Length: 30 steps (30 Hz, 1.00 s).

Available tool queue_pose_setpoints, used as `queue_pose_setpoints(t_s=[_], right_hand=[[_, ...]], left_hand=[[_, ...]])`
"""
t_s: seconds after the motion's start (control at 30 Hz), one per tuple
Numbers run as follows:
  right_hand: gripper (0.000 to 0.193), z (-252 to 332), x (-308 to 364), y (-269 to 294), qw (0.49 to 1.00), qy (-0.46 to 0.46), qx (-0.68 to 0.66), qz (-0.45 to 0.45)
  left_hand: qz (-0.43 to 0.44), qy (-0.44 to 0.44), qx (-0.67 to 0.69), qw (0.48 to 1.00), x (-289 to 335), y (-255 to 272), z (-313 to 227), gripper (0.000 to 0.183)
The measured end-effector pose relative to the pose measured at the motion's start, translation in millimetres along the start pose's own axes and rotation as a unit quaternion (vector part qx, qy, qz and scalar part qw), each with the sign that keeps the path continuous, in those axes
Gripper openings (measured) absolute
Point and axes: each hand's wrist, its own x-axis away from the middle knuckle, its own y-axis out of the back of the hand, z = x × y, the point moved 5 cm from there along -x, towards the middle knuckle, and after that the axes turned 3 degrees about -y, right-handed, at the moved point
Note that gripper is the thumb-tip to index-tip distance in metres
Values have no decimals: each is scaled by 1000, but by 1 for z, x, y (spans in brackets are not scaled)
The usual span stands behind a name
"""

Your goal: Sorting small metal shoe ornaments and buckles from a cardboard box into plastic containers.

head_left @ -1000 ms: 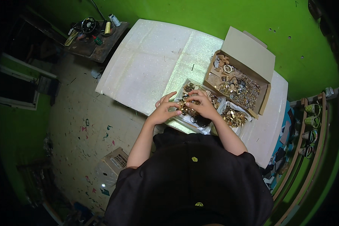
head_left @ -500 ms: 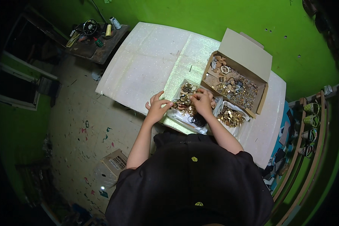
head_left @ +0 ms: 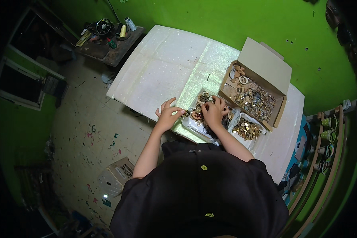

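Note:
At the left edge of an open box (head_left: 192,127) of gold and dark metal ornaments, my left hand (head_left: 167,116) is closed in a pinch. Between its thumb and forefinger sits a small dark-gold ornament (head_left: 186,113). My right hand (head_left: 213,112) reaches into the same box, its fingers bent down onto the loose ornaments (head_left: 196,115). Those fingertips are partly hidden, so whatever they grip cannot be made out. Immediately right is a second, lined box (head_left: 258,139) holding a heap of shiny gold pieces (head_left: 246,129).
A larger cardboard box (head_left: 281,113) with its lid raised holds beads and trinkets behind the small boxes. All stand on a pale glittery table (head_left: 158,63). A side table (head_left: 114,59) carries thread spools. A carton (head_left: 117,174) sits on the scrap-strewn floor. Shoes hang on a rack (head_left: 332,158) at right.
The small dark-gold ornament now shows clearly at my left fingertips, just outside the box's left edge. My right hand has shifted slightly over the pile. The whole view has moved a little.

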Motion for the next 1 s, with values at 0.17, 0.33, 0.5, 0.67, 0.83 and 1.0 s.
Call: queue_pose_setpoints(t_s=[0.17, 0.33, 0.5, 0.67, 0.83, 1.0], right_hand=[[26, 1, 1, 5, 1000, 3, -25, -12], [42, 20, 15, 40, 982, 136, -127, -21], [50, 23, 27, 42, 968, 242, -60, -1], [47, 15, 27, 46, 968, 243, -43, -37], [46, 16, 30, 43, 964, 263, -14, -39], [44, 10, 22, 40, 976, 215, -20, -27]], left_hand=[[8, -4, 6, 1000, -9, -1, -6, 29], [7, 0, 25, 1000, -20, -18, -9, 29], [26, -13, 35, 999, -29, -36, -17, 32], [40, -15, 34, 999, -30, -49, -20, 31], [35, -33, 75, 996, -31, -58, -7, 33], [-33, -15, 19, 999, -36, -51, -16, 29]])
